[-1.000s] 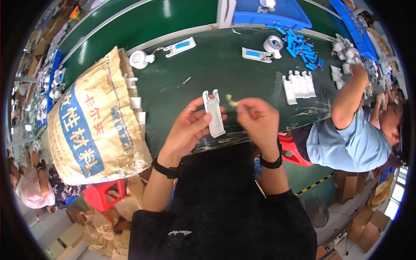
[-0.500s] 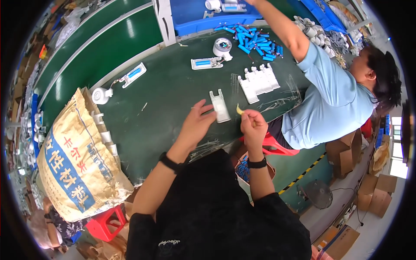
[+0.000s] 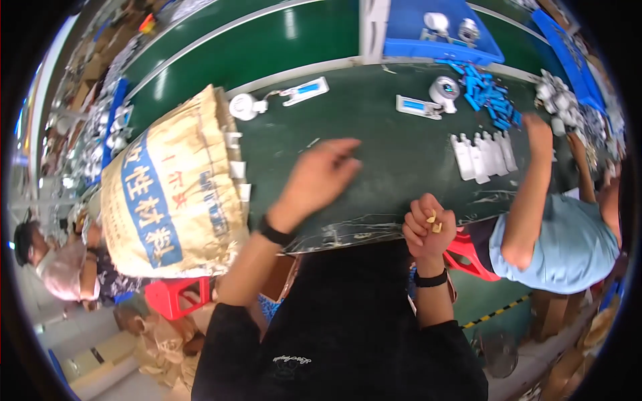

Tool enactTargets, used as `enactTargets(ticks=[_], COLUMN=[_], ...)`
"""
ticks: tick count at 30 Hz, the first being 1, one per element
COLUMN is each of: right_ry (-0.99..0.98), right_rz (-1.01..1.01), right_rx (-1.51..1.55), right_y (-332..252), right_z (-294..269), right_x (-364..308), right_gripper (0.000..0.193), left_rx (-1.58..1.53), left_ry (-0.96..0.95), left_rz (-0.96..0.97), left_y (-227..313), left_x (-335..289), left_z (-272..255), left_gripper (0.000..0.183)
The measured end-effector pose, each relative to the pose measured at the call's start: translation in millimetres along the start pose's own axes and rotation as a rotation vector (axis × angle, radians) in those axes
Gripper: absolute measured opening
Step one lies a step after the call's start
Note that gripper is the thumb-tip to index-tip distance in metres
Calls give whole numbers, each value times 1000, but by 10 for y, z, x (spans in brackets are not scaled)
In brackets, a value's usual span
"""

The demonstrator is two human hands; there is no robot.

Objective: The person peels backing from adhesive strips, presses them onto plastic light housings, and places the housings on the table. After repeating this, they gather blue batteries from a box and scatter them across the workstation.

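Note:
My left hand (image 3: 321,177) hovers over the green tabletop (image 3: 384,190), its fingers loosely apart and slightly blurred, with nothing visible in it. My right hand (image 3: 428,227) is curled at the table's near edge around a crumpled pale-yellow strip (image 3: 435,225), which pokes out between the fingers. Farther right, several white plastic casings (image 3: 483,157) lie side by side in a row. Beyond them is a heap of blue cylindrical batteries (image 3: 491,97) with wires.
A white round-headed device (image 3: 444,90) is wired to an open casing with a blue battery; a similar device (image 3: 245,106) lies far left. A large printed sack (image 3: 194,194) stands left. A blue bin (image 3: 441,50) sits behind. A co-worker's hand (image 3: 537,134) reaches beside the batteries.
The single white casing between my hands is gone from there. My right hand has drawn back and closed over the yellow strip. The view has swung, and the co-worker's arm has come down.

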State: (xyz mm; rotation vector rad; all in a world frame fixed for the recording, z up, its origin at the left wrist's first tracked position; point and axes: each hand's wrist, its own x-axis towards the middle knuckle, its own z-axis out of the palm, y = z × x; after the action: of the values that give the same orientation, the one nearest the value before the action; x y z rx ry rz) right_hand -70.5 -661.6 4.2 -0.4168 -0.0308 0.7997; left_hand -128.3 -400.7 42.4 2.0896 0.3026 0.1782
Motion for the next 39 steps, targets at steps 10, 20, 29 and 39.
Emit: enactTargets(ticks=[10, 20, 29, 39], right_ry=[-2, -156, -740, -1205], right_rz=[360, 361, -455, -27], right_rx=[-204, -534, -1596, -1536], right_y=[718, 727, 1818, 3445], right_z=[485, 672, 1451, 2098], right_x=[384, 434, 803, 1142], right_gripper=[43, 19, 13, 42], left_rx=[837, 914, 573, 1142], left_ry=[-143, 76, 727, 596], left_rz=[70, -32, -217, -225], left_y=[-983, -647, -189, 227], left_x=[-707, -856, -1684, -2093], left_z=[-1904, -1823, -2457, -3029], left_gripper=[44, 61, 51, 34])
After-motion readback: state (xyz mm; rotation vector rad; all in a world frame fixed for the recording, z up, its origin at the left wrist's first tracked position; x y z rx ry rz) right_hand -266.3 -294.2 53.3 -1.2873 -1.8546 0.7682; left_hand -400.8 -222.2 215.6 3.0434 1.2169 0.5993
